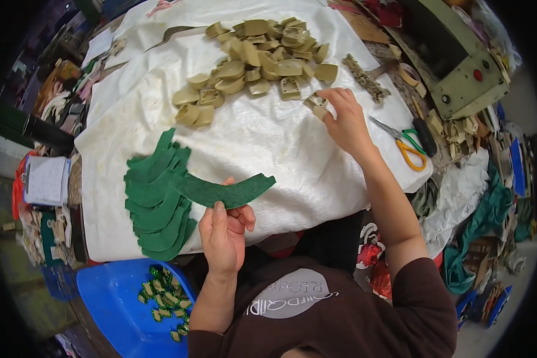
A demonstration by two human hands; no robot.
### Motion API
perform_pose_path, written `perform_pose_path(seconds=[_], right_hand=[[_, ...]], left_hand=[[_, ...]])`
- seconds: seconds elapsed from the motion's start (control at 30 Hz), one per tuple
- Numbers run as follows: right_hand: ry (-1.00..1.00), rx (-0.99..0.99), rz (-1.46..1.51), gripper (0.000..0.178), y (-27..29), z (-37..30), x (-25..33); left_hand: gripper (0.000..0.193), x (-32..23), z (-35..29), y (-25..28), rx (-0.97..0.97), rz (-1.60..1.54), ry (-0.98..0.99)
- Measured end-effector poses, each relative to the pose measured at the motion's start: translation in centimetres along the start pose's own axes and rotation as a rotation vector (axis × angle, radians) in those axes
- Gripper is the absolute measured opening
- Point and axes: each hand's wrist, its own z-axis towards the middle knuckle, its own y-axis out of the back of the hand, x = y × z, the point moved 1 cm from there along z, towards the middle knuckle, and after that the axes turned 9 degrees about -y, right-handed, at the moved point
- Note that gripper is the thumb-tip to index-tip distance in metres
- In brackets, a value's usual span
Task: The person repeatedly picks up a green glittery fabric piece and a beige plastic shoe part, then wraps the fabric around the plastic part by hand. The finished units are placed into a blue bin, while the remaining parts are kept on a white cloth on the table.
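Note:
In my left hand a curved green suede-like strip is pinched between thumb and fingers, above the near edge of the white-covered table. My right hand has its fingers closed on a khaki plastic shoe heel, at the near right side of a large pile of similar heels. To the left of my left hand lies a fanned stack of green strips, overlapping one another.
Scissors with orange and green handles lie at the table's right edge beside a dark-handled tool. A blue bin at the lower left holds several small green-edged pieces. A green metal machine stands at the right.

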Motion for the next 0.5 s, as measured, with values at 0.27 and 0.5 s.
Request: perform_pose_path(seconds=[0.27, 0.5], right_hand=[[-0.186, 0.088, -0.177, 0.037, -1.5, 1.1, -2.1], [-0.258, 0.026, 0.082, 0.032, -1.3, 2.2, -4.6]], left_hand=[[0.041, 3.1, 0.1, 0.5, 0.004, 0.043, -0.046], [0.04, 3.0, 0.0, 0.6, 0.006, 0.099, -0.034]])
